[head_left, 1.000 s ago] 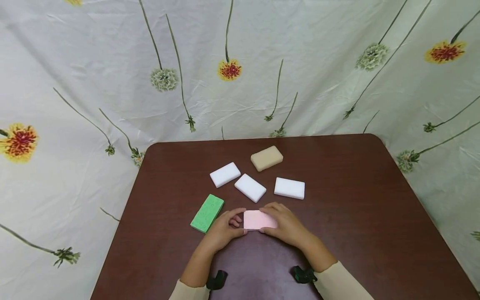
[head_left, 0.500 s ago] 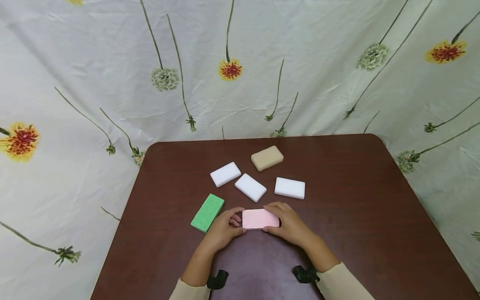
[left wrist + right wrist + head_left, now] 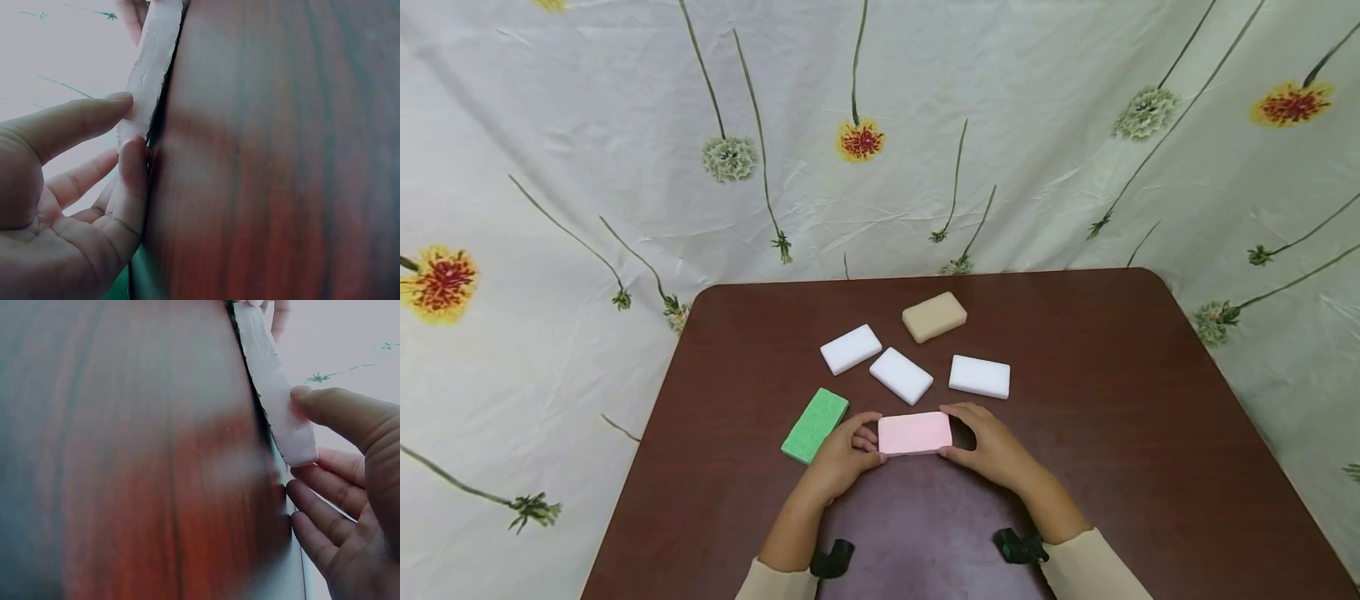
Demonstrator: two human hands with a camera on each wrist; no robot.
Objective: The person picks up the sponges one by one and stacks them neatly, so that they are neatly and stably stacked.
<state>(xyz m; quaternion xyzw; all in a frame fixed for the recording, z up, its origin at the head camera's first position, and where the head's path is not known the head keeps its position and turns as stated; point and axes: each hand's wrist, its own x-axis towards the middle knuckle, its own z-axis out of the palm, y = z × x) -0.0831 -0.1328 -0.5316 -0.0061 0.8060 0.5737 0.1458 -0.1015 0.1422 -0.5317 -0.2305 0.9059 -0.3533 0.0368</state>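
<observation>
My left hand [image 3: 841, 454] and right hand [image 3: 991, 446] pinch opposite ends of the pink, rectangular, sponge-like block [image 3: 915, 433], on or just above the brown wood-grained desk [image 3: 1112, 433]; uneven pressure could twist it loose; leftward drift might nudge the green rectangular sponge [image 3: 815, 426].

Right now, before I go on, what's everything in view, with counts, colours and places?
Table: 1, reddish-brown, under everything
Flower-print cloth: 1, white, behind the table
Beige block: 1, beige, farthest back
White blocks: 3, white, mid-table
Green sponge: 1, green, left
Pink block: 1, pink, nearest the person
Wrist devices: 2, black, one per wrist
Sleeves: 2, beige, bottom edge
Left hand: 1, bare, pinching pink block's left end
Right hand: 1, bare, pinching its right end
</observation>
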